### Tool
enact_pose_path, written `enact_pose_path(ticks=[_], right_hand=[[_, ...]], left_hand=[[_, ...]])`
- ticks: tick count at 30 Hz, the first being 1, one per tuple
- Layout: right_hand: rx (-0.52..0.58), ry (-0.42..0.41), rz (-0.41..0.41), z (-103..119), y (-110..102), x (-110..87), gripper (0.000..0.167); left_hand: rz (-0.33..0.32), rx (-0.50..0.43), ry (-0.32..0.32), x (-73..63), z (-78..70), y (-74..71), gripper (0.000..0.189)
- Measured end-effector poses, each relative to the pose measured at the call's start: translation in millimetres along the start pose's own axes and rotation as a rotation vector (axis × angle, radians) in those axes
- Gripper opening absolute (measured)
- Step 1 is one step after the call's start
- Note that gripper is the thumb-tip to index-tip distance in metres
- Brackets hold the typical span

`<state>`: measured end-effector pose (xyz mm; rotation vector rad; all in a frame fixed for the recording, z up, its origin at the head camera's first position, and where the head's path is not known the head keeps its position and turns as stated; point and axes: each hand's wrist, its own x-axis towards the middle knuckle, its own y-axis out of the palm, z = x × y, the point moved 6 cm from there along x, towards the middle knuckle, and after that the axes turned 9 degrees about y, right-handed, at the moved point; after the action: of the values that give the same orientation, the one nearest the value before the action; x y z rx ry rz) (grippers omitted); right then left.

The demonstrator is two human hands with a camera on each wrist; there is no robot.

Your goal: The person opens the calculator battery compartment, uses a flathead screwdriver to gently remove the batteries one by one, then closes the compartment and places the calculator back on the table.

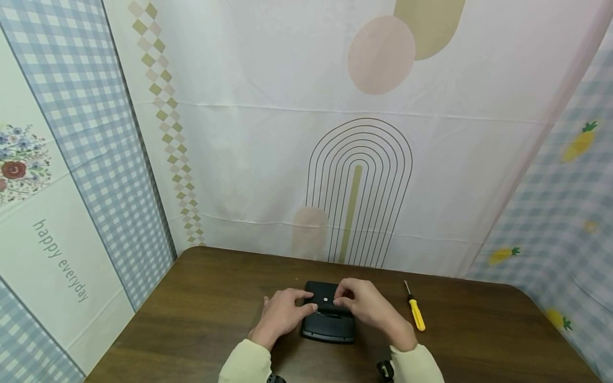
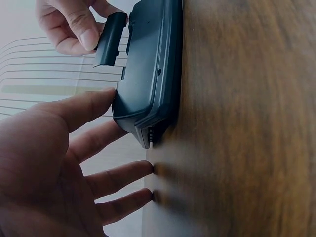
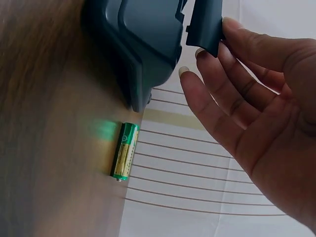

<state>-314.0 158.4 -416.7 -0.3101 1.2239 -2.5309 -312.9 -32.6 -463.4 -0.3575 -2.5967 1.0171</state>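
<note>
A black, wedge-shaped device point(image 1: 328, 332), shaped like a desk calculator, lies on the brown table. My right hand point(image 1: 366, 303) pinches a black battery cover point(image 2: 111, 39) between thumb and fingers. In the right wrist view the cover point(image 3: 205, 27) stands tilted up over the device's raised part, its small tabs showing. My left hand point(image 1: 282, 314) rests thumb and index finger at the device's left side, the other fingers extended with tips at the tabletop. A green and gold battery point(image 3: 125, 150) lies on the table beyond the device in the right wrist view.
To the right of my right hand lies a screwdriver point(image 1: 414, 308) with a yellow handle. The wooden table point(image 1: 206, 298) meets a white patterned cloth point(image 1: 249, 175) along its back edge, and checked cloth hangs at both sides.
</note>
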Motion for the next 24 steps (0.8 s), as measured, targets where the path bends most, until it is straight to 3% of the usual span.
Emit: enact_pose_path(ticks=[24], right_hand=[[0.005,-0.009,0.017,4,16,3.2,0.014]], left_hand=[[-0.003,0.007,0.008,0.2,0.6,0.3,0.035]])
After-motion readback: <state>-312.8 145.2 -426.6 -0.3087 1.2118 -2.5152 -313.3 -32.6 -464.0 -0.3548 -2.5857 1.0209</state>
